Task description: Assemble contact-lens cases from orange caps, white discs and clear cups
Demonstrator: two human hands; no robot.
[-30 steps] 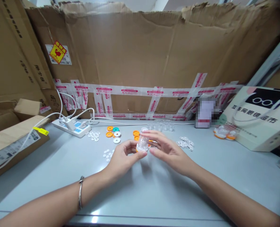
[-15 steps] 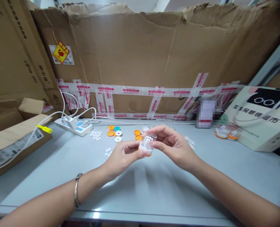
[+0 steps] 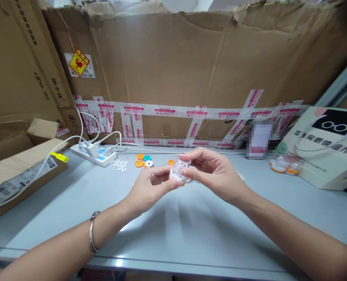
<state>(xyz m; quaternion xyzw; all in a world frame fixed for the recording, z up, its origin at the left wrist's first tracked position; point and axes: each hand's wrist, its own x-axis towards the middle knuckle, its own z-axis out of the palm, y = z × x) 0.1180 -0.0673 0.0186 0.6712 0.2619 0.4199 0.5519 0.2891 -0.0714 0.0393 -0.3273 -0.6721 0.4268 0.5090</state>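
Observation:
Above the table, between both hands, is a small clear plastic container (image 3: 177,168) with a white and orange base and a white piece visible inside. My left hand (image 3: 151,185) pinches its base between thumb and fingers. My right hand (image 3: 211,169) grips the clear upper part, thumb on the near side and fingers over the top. Behind my left hand lie orange, teal and white ring-shaped caps (image 3: 139,164). Another orange cap (image 3: 171,162) shows just behind the container, partly covered by the hands.
Small white plastic pieces (image 3: 121,164) lie near a white power strip (image 3: 94,154) with cables. An open cardboard box (image 3: 21,168) stands at left. At right are clear and orange containers (image 3: 284,164), a paper bag (image 3: 322,152) and a blurred-out phone-like object (image 3: 259,140). Large cardboard (image 3: 167,70) walls the back.
Both hands have lifted the container slightly and shifted it a little left. My right fingers now reach over its clear top. The camera view has shifted slightly.

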